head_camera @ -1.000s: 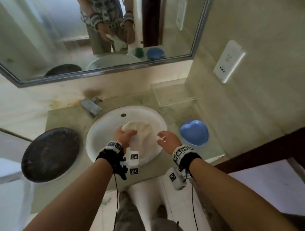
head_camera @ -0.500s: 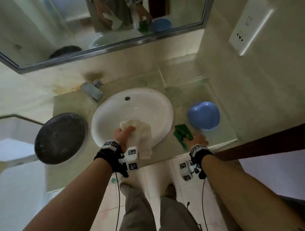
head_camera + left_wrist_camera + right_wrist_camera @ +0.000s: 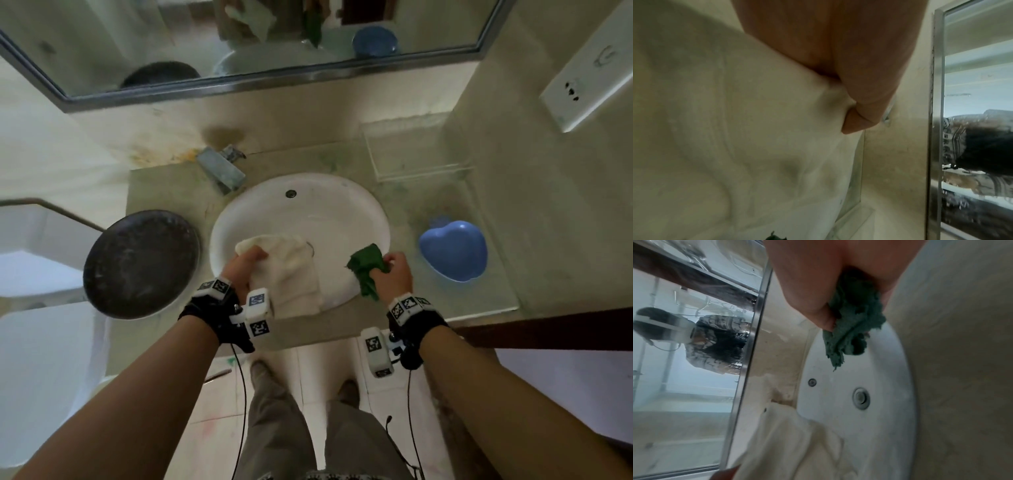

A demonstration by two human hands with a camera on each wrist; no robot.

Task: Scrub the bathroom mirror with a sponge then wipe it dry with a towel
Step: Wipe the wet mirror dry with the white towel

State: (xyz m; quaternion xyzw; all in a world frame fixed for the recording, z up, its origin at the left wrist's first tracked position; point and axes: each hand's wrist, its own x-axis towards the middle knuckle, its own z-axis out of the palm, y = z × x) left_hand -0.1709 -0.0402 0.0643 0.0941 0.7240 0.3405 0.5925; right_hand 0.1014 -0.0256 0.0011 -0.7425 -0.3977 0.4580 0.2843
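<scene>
My left hand grips a white towel that drapes over the near rim of the white sink; close up, my thumb presses into the towel. To its right, my right hand holds a thin, ragged green sponge just above the sink's right rim, its free end hanging down. In the right wrist view the sponge is pinched between thumb and fingers. The metal-framed mirror hangs on the wall above the counter, also seen as mirror and mirror.
A faucet stands behind the sink at the left. A dark round basin sits left of the sink, a blue heart-shaped dish to its right, and a clear tray at the back right. A wall socket is on the right wall.
My right hand left the towel, reached to the counter right of the sink, took up the green sponge and lifted it to the sink's rim. The left hand kept its grip on the towel.
</scene>
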